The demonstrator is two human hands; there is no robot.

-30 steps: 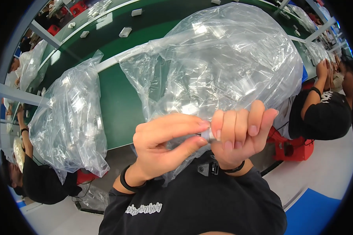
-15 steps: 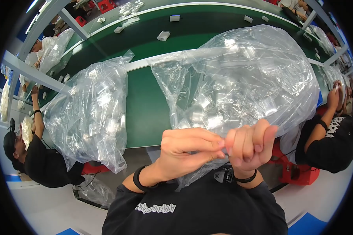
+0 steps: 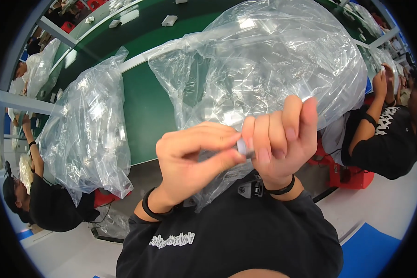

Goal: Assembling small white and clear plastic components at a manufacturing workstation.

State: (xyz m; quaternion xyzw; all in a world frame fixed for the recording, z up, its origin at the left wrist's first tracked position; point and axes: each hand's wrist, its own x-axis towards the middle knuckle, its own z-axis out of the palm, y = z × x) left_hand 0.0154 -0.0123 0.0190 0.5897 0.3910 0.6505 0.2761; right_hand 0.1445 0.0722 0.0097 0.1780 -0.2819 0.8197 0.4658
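Head view: one small grey piece (image 3: 242, 148), just off centre toward 3 o'clock; its exposed end points to 9 o'clock, long axis apparently 9-to-3 (roughly, most is covered). Left hand (image 3: 187, 160): thumb and fingertips pinching that end. Right hand (image 3: 282, 150): fingers curled around the rest. Two clear bags: larger bag (image 3: 287, 69) at 1 o'clock, smaller bag (image 3: 85, 139) at 9, contents blurry. Green table (image 3: 146, 113): two white blocks (image 3: 169, 20) around 11, one more cut off above.

red stool (image 3: 356, 180) near a co-worker (image 3: 380, 146) in black, blue panel (image 3: 382, 250) lower right
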